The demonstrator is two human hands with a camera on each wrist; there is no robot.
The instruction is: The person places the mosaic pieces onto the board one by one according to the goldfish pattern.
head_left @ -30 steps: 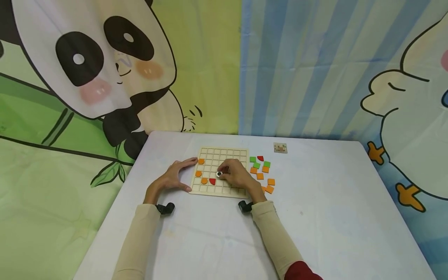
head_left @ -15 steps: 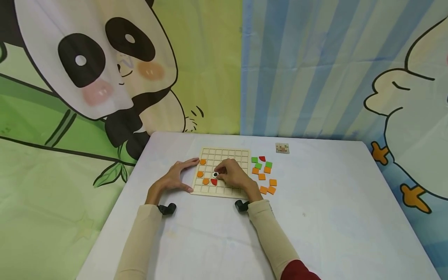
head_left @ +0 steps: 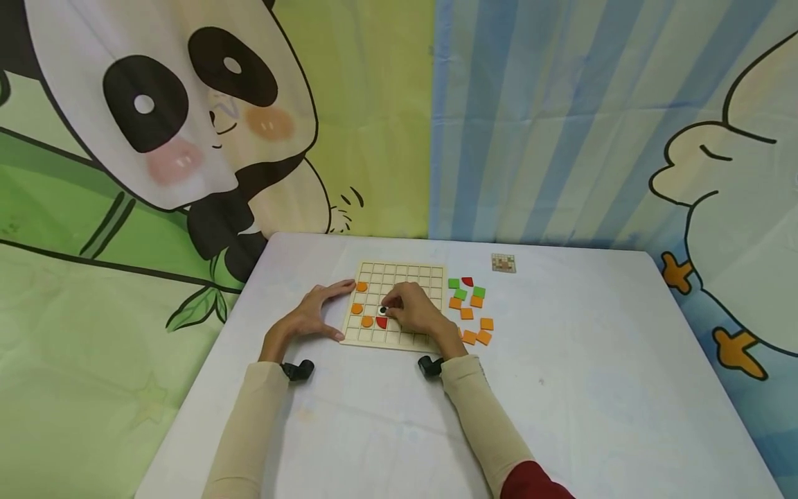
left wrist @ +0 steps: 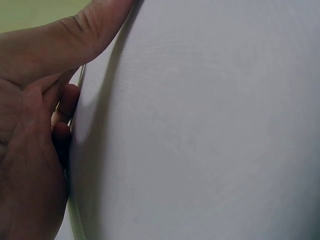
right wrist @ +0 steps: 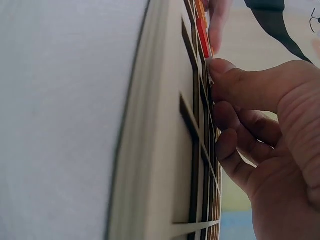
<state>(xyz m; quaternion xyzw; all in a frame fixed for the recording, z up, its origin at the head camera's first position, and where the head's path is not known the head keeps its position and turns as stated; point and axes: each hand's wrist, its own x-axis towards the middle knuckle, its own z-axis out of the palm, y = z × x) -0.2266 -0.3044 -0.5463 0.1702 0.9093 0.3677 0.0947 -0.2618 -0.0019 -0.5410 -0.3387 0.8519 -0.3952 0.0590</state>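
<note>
A wooden grid board lies on the white table. My left hand is spread at its left side, the index finger at the upper edge and the thumb at the near-left corner. In the left wrist view, the thumb of that hand reaches along the table surface. My right hand pinches a small round white piece with a black dot over the grid, just behind a red quarter-round piece. Three round orange pieces sit in cells at the left. In the right wrist view, the fingertips are right at the grid.
Right of the board lie green squares, several orange squares and another red quarter-round piece. A small card with a grid picture lies farther back. Behind the table hangs a printed cloth.
My right hand has shifted slightly left with the white dotted piece and lowered it to the cell behind the red piece. The left hand stays at the board's edge.
</note>
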